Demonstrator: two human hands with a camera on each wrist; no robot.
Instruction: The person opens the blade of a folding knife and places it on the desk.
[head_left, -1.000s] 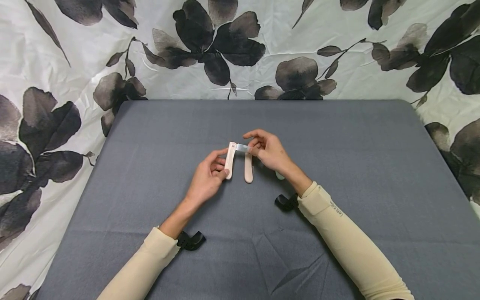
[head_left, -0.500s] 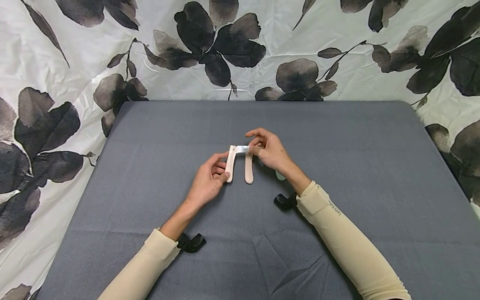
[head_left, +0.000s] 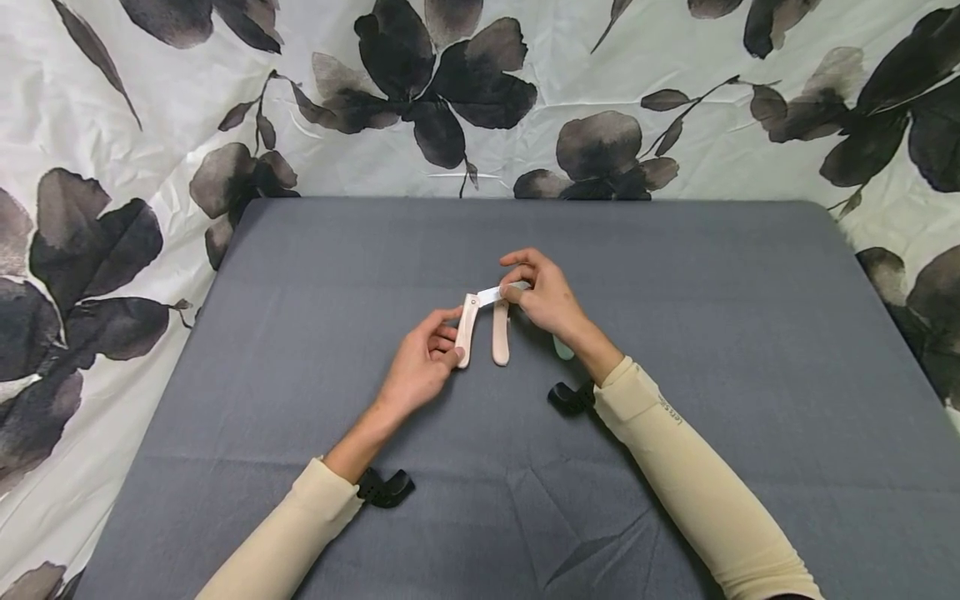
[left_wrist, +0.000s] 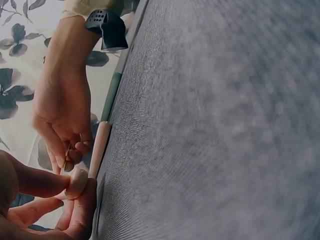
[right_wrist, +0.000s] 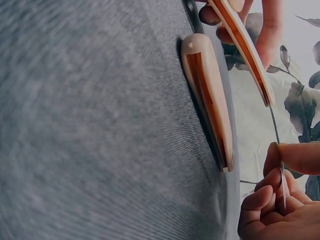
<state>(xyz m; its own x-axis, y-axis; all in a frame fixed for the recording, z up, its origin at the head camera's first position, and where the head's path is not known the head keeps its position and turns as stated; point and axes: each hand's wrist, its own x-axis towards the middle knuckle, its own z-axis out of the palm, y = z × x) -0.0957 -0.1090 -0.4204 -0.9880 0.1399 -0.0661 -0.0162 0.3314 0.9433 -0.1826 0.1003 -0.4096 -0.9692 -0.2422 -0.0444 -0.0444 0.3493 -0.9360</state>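
Note:
My left hand (head_left: 417, 362) grips the pale pink handle of a folding knife (head_left: 467, 333) near its lower end. The thumb and fingers of my right hand (head_left: 549, 296) pinch its thin shiny blade (head_left: 489, 296), which swings out from the handle's top at a wide angle. In the right wrist view the blade's edge runs between the fingertips. Below the blade a second pale pink folding knife (right_wrist: 209, 102) lies folded on the grey cloth. A green handle (left_wrist: 111, 97) lies beyond it, partly hidden by my right wrist in the head view.
Grey cloth (head_left: 300, 292) covers the table, with creases at the front right. Behind the table hangs a white floral fabric (head_left: 480, 150). A black wrist camera (head_left: 386, 489) hangs off the left wrist, another black camera (head_left: 570, 400) off the right.
My right hand has moved slightly right and up with the blade. The blade now stands at a wider angle to the handle, which has shifted a little right and leans more.

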